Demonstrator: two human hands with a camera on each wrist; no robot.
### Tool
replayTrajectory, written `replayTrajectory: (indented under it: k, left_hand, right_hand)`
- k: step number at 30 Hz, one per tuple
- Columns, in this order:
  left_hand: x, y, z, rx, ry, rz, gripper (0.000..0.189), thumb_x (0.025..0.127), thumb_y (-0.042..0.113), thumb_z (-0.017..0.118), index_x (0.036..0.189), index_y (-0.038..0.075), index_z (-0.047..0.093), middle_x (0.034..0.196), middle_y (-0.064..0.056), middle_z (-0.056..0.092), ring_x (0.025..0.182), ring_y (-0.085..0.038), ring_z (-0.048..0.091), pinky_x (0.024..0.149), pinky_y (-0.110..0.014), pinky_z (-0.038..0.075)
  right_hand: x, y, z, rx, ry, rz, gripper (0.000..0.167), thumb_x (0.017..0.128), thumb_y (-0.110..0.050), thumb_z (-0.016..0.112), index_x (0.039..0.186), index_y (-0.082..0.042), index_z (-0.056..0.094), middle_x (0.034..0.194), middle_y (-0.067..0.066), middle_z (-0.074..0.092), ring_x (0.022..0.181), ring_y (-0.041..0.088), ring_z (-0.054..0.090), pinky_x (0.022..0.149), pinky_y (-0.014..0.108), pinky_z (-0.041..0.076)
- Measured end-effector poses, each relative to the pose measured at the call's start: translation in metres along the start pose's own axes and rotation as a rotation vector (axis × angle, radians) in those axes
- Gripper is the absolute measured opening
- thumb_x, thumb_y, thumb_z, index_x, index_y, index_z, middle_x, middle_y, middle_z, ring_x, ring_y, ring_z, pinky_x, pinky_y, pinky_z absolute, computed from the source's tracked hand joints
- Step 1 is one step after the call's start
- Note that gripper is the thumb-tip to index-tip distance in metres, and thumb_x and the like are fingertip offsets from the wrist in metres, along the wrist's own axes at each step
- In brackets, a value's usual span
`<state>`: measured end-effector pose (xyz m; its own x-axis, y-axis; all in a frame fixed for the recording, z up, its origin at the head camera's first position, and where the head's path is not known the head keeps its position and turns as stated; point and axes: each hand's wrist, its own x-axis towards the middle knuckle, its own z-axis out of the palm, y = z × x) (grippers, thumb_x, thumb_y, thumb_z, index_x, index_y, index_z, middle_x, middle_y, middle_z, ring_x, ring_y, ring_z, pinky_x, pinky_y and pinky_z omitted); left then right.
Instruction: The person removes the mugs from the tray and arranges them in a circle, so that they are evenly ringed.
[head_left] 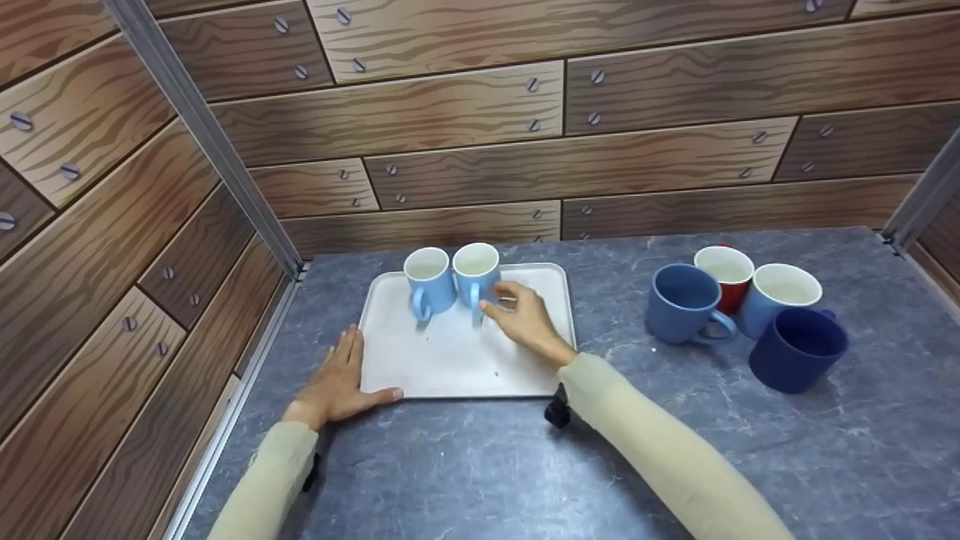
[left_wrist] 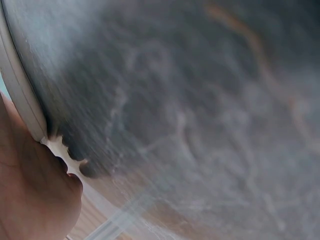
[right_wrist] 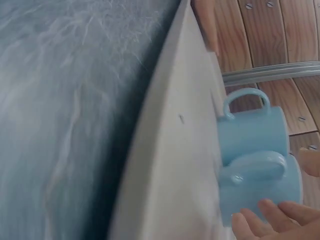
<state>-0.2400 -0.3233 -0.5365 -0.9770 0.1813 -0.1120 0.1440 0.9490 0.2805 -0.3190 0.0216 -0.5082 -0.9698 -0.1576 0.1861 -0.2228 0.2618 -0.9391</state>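
Note:
Two light blue mugs with white insides, a left mug (head_left: 431, 289) and a right mug (head_left: 475, 271), stand upright side by side on a white tray (head_left: 450, 367), handles toward me. My right hand (head_left: 521, 315) is at the right mug's side, near its handle. In the right wrist view its fingers (right_wrist: 272, 220) are spread beside that mug (right_wrist: 260, 192), thumb apart from them; whether they touch it, I cannot tell. My left hand (head_left: 337, 382) lies with straight fingers along the tray's left edge, thumb at the front left corner.
On the grey marbled table (head_left: 465, 480), to the right, cluster a medium blue mug (head_left: 679, 307), a red mug (head_left: 733, 296), a light blue mug (head_left: 754, 311) and a dark blue mug (head_left: 787, 360). Wood-patterned walls (head_left: 450, 120) rise behind and at left.

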Motion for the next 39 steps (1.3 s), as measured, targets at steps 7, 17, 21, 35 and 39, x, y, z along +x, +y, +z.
replayTrajectory:
  k: [7, 17, 21, 35, 39]
  left_hand:
    - [0.000, -0.003, -0.001, -0.008, -0.001, -0.002, 0.142, 0.083, 0.086, 0.066, 0.168, -0.008, 0.002, 0.177, -0.029, -0.001, 0.165, -0.046, 0.002, 0.135, -0.058, 0.009]
    - [0.002, -0.003, -0.005, -0.013, 0.002, -0.014, 0.143, 0.081, 0.086, 0.067, 0.168, -0.006, 0.001, 0.177, -0.028, -0.001, 0.165, -0.044, 0.001, 0.135, -0.058, 0.008]
    - [0.002, -0.001, -0.005, -0.019, 0.012, -0.008, 0.143, 0.081, 0.085, 0.068, 0.168, -0.007, 0.003, 0.177, -0.028, 0.001, 0.165, -0.046, 0.002, 0.135, -0.058, 0.009]
    - [0.002, -0.001, 0.001, -0.017, 0.009, -0.001, 0.142, 0.082, 0.086, 0.067, 0.168, -0.008, 0.004, 0.177, -0.028, 0.000, 0.165, -0.046, 0.002, 0.135, -0.058, 0.009]
    - [0.002, -0.001, 0.001, -0.031, 0.008, -0.003, 0.141, 0.082, 0.084, 0.068, 0.168, -0.007, 0.003, 0.177, -0.028, 0.000, 0.165, -0.045, 0.002, 0.135, -0.058, 0.009]
  right_hand:
    - [0.001, -0.002, 0.026, -0.001, 0.043, 0.015, 0.038, 0.096, -0.009, 0.079, 0.129, 0.009, 0.070, 0.122, 0.025, 0.076, 0.110, 0.038, 0.077, 0.098, 0.040, 0.063]
    - [0.002, -0.010, 0.040, -0.008, 0.157, 0.046, 0.027, 0.096, -0.008, 0.079, 0.121, 0.002, 0.078, 0.116, 0.018, 0.080, 0.112, 0.030, 0.077, 0.097, 0.038, 0.063]
    - [0.002, -0.010, 0.040, -0.022, 0.168, 0.061, 0.025, 0.097, -0.008, 0.078, 0.120, 0.000, 0.079, 0.115, 0.016, 0.081, 0.112, 0.029, 0.077, 0.097, 0.038, 0.063]
    - [0.003, -0.005, 0.046, -0.023, 0.139, 0.078, 0.022, 0.100, -0.004, 0.073, 0.119, 0.005, 0.078, 0.112, 0.018, 0.081, 0.105, 0.027, 0.078, 0.090, 0.036, 0.064]
    - [0.003, -0.005, 0.045, -0.034, 0.126, 0.083, 0.020, 0.102, -0.005, 0.070, 0.118, 0.003, 0.079, 0.108, 0.016, 0.082, 0.093, 0.018, 0.073, 0.078, 0.028, 0.059]
